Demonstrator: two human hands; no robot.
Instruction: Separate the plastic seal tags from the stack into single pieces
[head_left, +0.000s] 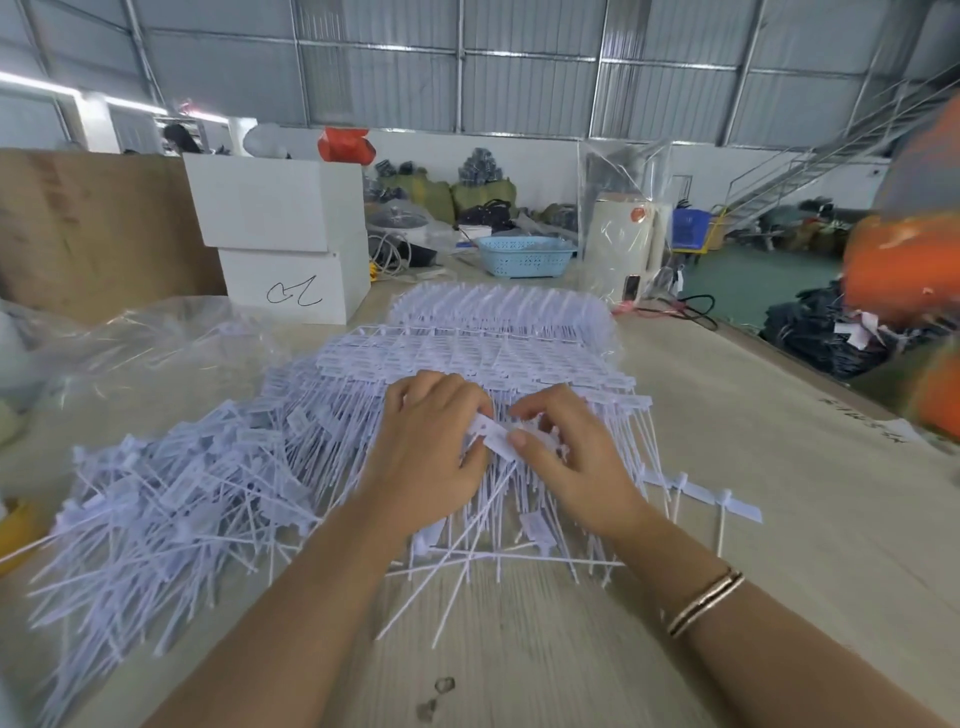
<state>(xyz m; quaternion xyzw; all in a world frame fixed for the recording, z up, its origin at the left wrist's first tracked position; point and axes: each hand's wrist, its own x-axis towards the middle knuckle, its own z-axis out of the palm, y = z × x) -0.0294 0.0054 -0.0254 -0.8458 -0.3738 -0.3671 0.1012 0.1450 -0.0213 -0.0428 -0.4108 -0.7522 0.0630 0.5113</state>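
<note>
Your left hand (431, 447) and right hand (566, 457) meet over the near edge of the stack of joined white seal tags (483, 343), which lies on the worktable (753, 467) straight ahead of you. Both hands grasp the same tag strip (501, 436), a flat white flag held between them just above the stack. The left fingers are curled down over the strip's left end, with the thumb tucked beneath; the exact contact of the thumb is hidden by the fingers. The right thumb lies flat along the strip's near edge, and the right index finger bends over its far edge, forming a pinch. The remaining right fingers are loosely curled and rest among the thin tails of the tags below. A bracelet (706, 603) sits on your right wrist.

To your left, a loose heap of tags (171, 499) spreads across the table, touching the stack's left side. To your right, a short row of joined tags (711, 499) lies flat, just beside the stack. A crumpled clear plastic bag (156, 338) sits at the far left. Two stacked white boxes (280, 234) stand beyond the stack, and a light blue basket (524, 254) stands farther back on the table.
</note>
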